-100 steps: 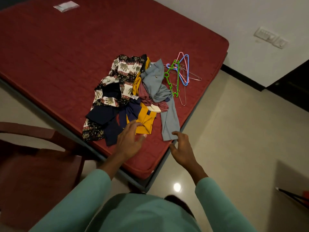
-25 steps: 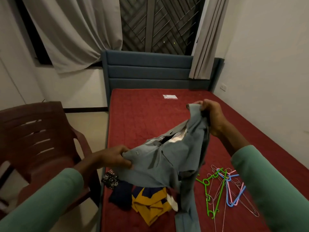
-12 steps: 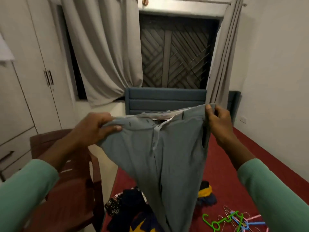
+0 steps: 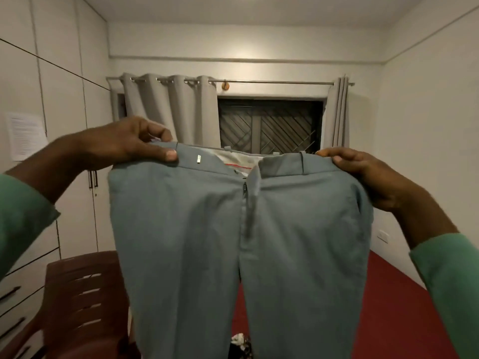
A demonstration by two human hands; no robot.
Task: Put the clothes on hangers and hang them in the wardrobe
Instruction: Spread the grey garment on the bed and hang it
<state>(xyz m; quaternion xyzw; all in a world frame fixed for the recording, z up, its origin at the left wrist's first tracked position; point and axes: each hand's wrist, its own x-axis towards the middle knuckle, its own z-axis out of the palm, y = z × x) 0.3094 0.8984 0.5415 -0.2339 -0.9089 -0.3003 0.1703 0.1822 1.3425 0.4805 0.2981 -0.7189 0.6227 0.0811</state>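
Grey-blue trousers [image 4: 202, 234] hang spread out in front of me, front side facing me, fly open. My left hand [image 4: 127, 146] pinches the waistband at its left end. My right hand [image 4: 363, 172] grips the waistband at its right end. Both legs drop out of view at the bottom. A scrap of patterned clothing [image 4: 239, 342] shows between the trouser legs on the red bed [image 4: 388, 307]. The hangers are hidden. The white wardrobe [image 4: 64, 99] lines the left wall, doors closed.
A dark red plastic chair [image 4: 83, 301] stands at lower left beside the bed. Grey curtains [image 4: 171, 107] frame a dark grilled window [image 4: 269, 125] on the far wall. A sheet of paper [image 4: 26, 136] is stuck on a wardrobe door.
I have raised the trousers higher and pulled the waistband wide and flat between both hands. My view has tilted up, so the clothes pile and the hangers have dropped out of sight.
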